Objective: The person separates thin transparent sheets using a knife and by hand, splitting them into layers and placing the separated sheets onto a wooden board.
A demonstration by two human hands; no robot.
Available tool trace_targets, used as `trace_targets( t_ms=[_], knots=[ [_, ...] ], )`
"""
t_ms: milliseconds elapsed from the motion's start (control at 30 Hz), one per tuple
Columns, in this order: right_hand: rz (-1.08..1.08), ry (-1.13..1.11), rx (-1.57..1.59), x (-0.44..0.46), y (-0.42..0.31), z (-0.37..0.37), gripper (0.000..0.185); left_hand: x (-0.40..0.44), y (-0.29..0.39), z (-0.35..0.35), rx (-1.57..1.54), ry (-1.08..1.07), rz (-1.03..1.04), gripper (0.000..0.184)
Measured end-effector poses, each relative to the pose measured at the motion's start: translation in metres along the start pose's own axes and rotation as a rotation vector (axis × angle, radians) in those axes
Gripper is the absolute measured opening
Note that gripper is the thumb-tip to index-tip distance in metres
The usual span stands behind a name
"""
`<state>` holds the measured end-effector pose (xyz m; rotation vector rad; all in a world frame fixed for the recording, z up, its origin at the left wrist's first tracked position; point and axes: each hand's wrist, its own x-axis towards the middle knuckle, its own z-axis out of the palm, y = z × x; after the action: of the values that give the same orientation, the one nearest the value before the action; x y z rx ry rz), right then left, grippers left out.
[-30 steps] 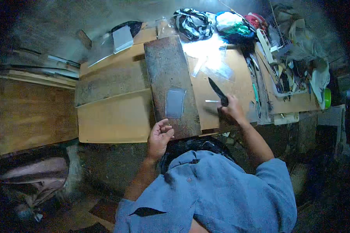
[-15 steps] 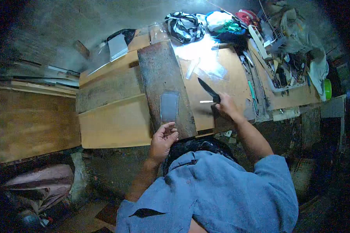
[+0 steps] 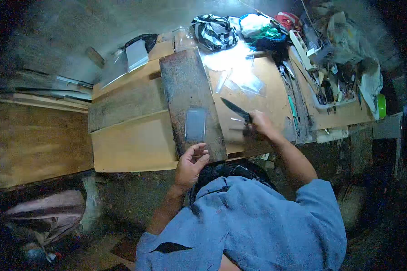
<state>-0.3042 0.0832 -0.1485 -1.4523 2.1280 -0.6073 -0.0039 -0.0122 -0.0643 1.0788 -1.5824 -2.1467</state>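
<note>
My right hand (image 3: 259, 123) is wrapped round the handle of a knife (image 3: 234, 108), whose dark blade points up and left above the worktable. A short white strip (image 3: 237, 120) shows just left of that hand; whether it is held or lies on the table I cannot tell. My left hand (image 3: 192, 165) is at the near end of a long worn board (image 3: 181, 77), fingers curled, with a gap between thumb and forefinger. Just beyond its fingertips, a small clear rectangular sheet (image 3: 196, 125) lies flat on the board.
Clear plastic pieces (image 3: 246, 86) lie under bright light on the worktable (image 3: 133, 151). To the right are a green-handled tool (image 3: 292, 106) and a tray (image 3: 332, 104) of tools, with a power strip (image 3: 300, 47) behind. A striped bag (image 3: 215, 32) sits at the back.
The knife has swung lower, its blade now tilted further left. The near end of the board and the clear sheet have shifted slightly left. My left hand has barely moved.
</note>
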Motion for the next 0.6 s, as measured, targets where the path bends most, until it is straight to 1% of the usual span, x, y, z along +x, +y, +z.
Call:
trace_targets(
  t_ms=[33,100,133,200,233,267,300,333,367,400,433,467,500,533,600],
  knots=[
    [-0.005,-0.007,0.001,-0.007,-0.007,-0.003,0.013,-0.002,0.003,0.002,-0.002,0.008,-0.002,0.037],
    [0.038,0.014,0.384,-0.024,-0.039,-0.017,0.013,-0.004,0.016,0.008,0.064,0.032,0.036,0.037],
    [0.038,0.008,0.385,-0.032,-0.052,-0.023,0.013,-0.003,0.015,0.009,0.062,0.036,0.032,0.037],
    [0.269,-0.225,0.879,-0.043,-0.080,-0.037,0.009,-0.001,0.015,0.011,0.171,0.036,0.107,0.039],
    [0.304,-0.288,0.947,-0.046,-0.094,-0.046,0.008,0.000,0.023,0.016,0.172,0.035,0.107,0.039],
    [0.304,-0.284,0.948,-0.049,-0.103,-0.050,0.008,-0.001,0.035,0.023,0.381,0.066,0.185,0.036],
    [0.149,-0.295,0.872,-0.054,-0.110,-0.052,0.007,-0.002,0.043,0.028,0.590,0.098,0.263,0.033],
    [-0.005,-0.304,0.792,-0.057,-0.116,-0.054,0.007,-0.003,0.045,0.029,0.592,0.096,0.265,0.033],
    [0.033,-0.345,0.723,-0.058,-0.122,-0.056,0.028,-0.003,0.046,0.029,0.601,0.038,0.248,0.029],
    [0.033,-0.343,0.724,-0.058,-0.121,-0.052,0.028,-0.003,0.046,0.030,0.611,-0.019,0.230,0.024],
    [0.014,-0.371,0.712,-0.056,-0.119,-0.045,0.031,-0.003,0.044,0.030,0.612,-0.019,0.231,0.024],
    [-0.006,-0.401,0.701,-0.055,-0.120,-0.040,0.033,-0.004,0.040,0.029,0.428,-0.025,0.136,0.019],
    [-0.006,-0.331,0.868,-0.057,-0.126,-0.041,0.020,-0.005,0.038,0.027,0.244,-0.029,0.041,0.015],
    [-0.008,-0.334,0.870,-0.056,-0.135,-0.047,0.020,-0.006,0.037,0.027,0.245,-0.025,0.040,0.015],
    [0.160,-0.254,1.075,-0.056,-0.149,-0.060,0.024,-0.008,0.037,0.027,-0.108,0.102,0.141,0.011]
  ],
)
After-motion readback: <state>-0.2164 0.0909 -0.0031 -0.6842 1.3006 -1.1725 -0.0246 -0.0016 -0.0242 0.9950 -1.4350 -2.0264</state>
